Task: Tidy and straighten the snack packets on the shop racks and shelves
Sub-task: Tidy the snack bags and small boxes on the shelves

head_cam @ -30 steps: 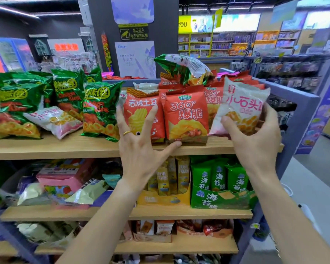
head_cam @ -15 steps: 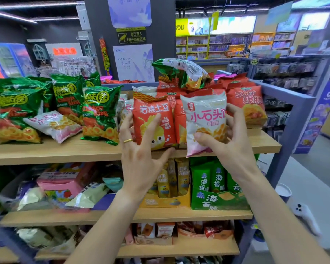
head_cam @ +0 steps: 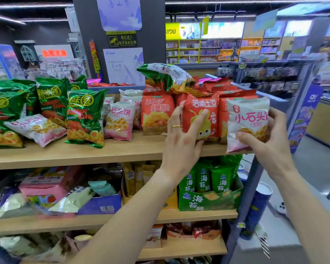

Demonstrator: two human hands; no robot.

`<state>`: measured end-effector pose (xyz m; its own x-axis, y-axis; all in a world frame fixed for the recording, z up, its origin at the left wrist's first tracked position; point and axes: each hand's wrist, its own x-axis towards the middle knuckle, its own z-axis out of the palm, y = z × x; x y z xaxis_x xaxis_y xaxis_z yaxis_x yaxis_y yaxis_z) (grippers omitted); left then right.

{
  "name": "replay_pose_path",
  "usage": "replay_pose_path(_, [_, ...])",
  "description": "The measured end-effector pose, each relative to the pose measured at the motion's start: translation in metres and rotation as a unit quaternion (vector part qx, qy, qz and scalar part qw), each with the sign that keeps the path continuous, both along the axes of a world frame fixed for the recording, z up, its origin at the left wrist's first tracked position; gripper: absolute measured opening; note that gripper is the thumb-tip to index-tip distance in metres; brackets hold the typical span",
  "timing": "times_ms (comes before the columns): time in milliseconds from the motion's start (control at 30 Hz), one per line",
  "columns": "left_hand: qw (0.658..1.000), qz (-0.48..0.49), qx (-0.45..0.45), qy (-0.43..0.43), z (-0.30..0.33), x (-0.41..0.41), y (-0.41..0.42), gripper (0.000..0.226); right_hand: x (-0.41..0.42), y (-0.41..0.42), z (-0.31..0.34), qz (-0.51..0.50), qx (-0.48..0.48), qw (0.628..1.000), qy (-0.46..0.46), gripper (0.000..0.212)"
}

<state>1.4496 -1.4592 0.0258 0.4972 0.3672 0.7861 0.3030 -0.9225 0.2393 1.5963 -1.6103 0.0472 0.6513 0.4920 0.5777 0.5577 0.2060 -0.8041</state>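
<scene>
On the top wooden shelf (head_cam: 84, 155) my left hand (head_cam: 181, 141) grips a red potato-crisp packet (head_cam: 208, 111), fingers spread over its front and thumb under its bottom edge. It stands upright just right of a red "360" packet (head_cam: 156, 113). My right hand (head_cam: 269, 143) holds a white-and-pink snack packet (head_cam: 246, 119) upright at the shelf's right end, in front of more red packets. A green packet (head_cam: 164, 75) lies loose on top of the red row. Green ring-snack packets (head_cam: 84, 111) lean at the left, with a white-and-pink packet (head_cam: 36, 128) lying flat among them.
Another white-and-pink packet (head_cam: 118, 121) stands mid-shelf. The shelf below holds a green seaweed-snack display box (head_cam: 208, 201) and jumbled boxes and packets at the left. The rack's grey post (head_cam: 242, 216) is at the right, with a blue cylinder (head_cam: 259, 206) on the floor beside it.
My left hand has carried the red potato packet from the left of the "360" packet to its right. My right hand swung the white-and-pink packet inward, then back to the shelf's right end.
</scene>
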Motion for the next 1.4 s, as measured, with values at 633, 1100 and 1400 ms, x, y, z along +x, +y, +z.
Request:
replay_pose_path(633, [0.999, -0.024, -0.027, 0.026, -0.012, -0.009, 0.005, 0.085, -0.005, -0.006, -0.021, -0.051, -0.001, 0.999, 0.001, 0.067])
replay_pose_path(1100, [0.998, -0.037, -0.043, -0.010, -0.015, -0.030, 0.002, 0.091, -0.052, -0.017, -0.018, -0.054, 0.055, 0.997, -0.012, 0.075])
replay_pose_path(1400, [0.985, 0.110, -0.062, -0.121, -0.018, -0.121, 0.045, 0.068, -0.157, 0.103, -0.001, 0.030, 0.015, 0.999, -0.041, 0.078])
